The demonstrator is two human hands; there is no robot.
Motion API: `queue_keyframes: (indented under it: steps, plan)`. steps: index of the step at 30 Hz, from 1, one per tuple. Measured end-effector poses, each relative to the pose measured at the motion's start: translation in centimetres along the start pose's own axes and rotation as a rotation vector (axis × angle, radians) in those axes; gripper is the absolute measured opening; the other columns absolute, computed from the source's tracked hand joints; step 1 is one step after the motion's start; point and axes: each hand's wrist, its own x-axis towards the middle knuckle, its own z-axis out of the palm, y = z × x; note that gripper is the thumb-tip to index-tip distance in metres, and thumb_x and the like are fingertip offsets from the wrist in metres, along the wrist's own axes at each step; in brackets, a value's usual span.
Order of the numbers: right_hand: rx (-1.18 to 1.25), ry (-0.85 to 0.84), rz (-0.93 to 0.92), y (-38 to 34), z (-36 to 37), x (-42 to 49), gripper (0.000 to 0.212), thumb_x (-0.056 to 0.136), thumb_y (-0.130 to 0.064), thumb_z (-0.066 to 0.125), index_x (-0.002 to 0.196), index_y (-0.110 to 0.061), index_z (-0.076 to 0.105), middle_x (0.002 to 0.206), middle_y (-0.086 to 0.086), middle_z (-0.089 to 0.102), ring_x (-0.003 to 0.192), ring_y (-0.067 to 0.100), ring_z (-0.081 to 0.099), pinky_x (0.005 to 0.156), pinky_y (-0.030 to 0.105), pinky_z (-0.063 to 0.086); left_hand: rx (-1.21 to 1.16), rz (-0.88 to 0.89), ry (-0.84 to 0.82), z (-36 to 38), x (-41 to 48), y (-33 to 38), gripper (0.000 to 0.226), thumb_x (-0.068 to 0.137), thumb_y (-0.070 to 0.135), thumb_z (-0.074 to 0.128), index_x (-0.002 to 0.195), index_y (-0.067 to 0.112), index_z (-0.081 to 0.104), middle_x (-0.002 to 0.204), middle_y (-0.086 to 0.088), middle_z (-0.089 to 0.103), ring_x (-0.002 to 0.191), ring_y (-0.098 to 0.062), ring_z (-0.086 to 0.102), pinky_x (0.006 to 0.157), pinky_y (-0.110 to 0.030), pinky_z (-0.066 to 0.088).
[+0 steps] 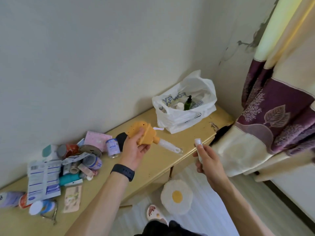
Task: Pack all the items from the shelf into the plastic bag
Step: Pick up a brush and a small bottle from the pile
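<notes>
Above a cluttered yellow shelf (153, 160), both hands raised with items bound for the plastic bag (184, 106).

At centre, left hand (134, 150), black band (123, 172) at the wrist, fingers (139, 133) curled around an orange sponge brush (144, 133), its white handle (167, 145) angled down toward the shelf top. At right, right hand (208, 160), fingers wrapped about a small white tube (198, 145) held upright, clear of the shelf edge. Farther back against the wall, white bag standing open on the shelf, green pump bottle (188, 103) and white bottle (179, 106) already inside. At left, heap of tins, packets and tape rolls (75, 160) lying on the shelf, well apart from the bag.
</notes>
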Motion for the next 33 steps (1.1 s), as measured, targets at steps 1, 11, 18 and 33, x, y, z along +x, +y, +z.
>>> queue_keyframes:
  steps: [1,11,18,33]
  plan:
    - [0.010,0.007,-0.003,-0.6,-0.1,0.8,0.029,0.100,-0.042,0.051,0.106,-0.017,0.065,0.087,0.001,0.058,0.053,0.015,0.042,0.050,0.029,0.036,-0.006,0.000,-0.018,0.7,0.8,0.6,0.047,0.088,0.028,0.068,0.132,0.018,0.055,0.118,-0.007,0.068,0.097,-0.023,0.068,0.073,-0.034,0.053]
    - [-0.091,-0.024,0.025,-8.7,-2.9,15.0,0.023,0.099,-0.028,0.052,0.104,-0.012,0.067,0.092,0.002,0.065,0.060,0.016,0.047,0.051,0.028,0.036,0.078,0.149,-0.025,11.0,9.2,5.9,0.040,0.087,0.021,0.071,0.123,0.010,0.057,0.119,-0.011,0.067,0.105,-0.025,0.069,0.082,-0.042,0.058]
    - [-0.465,-0.174,-0.146,-13.1,-4.2,30.9,0.022,0.098,-0.034,0.055,0.112,-0.017,0.057,0.095,0.004,0.070,0.068,0.014,0.060,0.067,0.037,0.051,0.459,0.379,0.300,18.0,16.2,5.8,0.038,0.085,0.031,0.074,0.115,0.021,0.052,0.109,0.005,0.064,0.096,-0.009,0.064,0.077,-0.028,0.055]
    - [-1.278,-0.419,-0.180,-12.1,-3.4,47.4,0.028,0.092,-0.016,0.052,0.120,-0.014,0.053,0.103,0.008,0.062,0.085,0.021,0.055,0.069,0.030,0.047,1.008,0.307,0.242,27.9,26.5,0.5,0.031,0.090,0.032,0.066,0.110,0.019,0.046,0.087,0.006,0.062,0.081,-0.013,0.061,0.064,-0.026,0.047]
